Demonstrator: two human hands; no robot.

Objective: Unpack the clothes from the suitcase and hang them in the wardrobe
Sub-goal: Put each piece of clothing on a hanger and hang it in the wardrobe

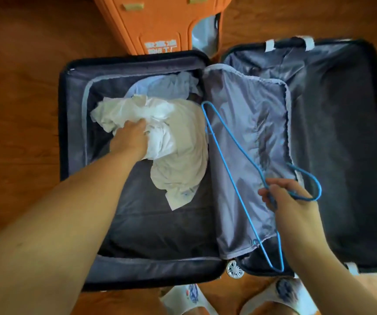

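Clothes lie crumpled in the left half of the open suitcase [73, 155], which lies flat on a wooden floor [19, 110]. A beige and white garment [178, 142] sits on top, toward the far end of that half, with a pale blue striped garment [167, 87] bunched behind it against the far wall. Nearer the person, the dark lining of the same half lies bare. The left hand [130, 142] grasps a fistful of the beige and white garment; its fingertips are buried in the folds. The right hand [289, 201] is curled round the neck of a thin blue wire hanger [226, 169], held over a shiny grey divider flap [251, 123] that is folded across the suitcase's hinge. The hanger's hook loops out to the right of the hand. The suitcase's right half shows only dark lining. Beyond the suitcase's far edge stands an orange plastic piece [160, 23], cut off by the frame; its label is too blurred to read. Two slippers [283, 294] show below the near edge.
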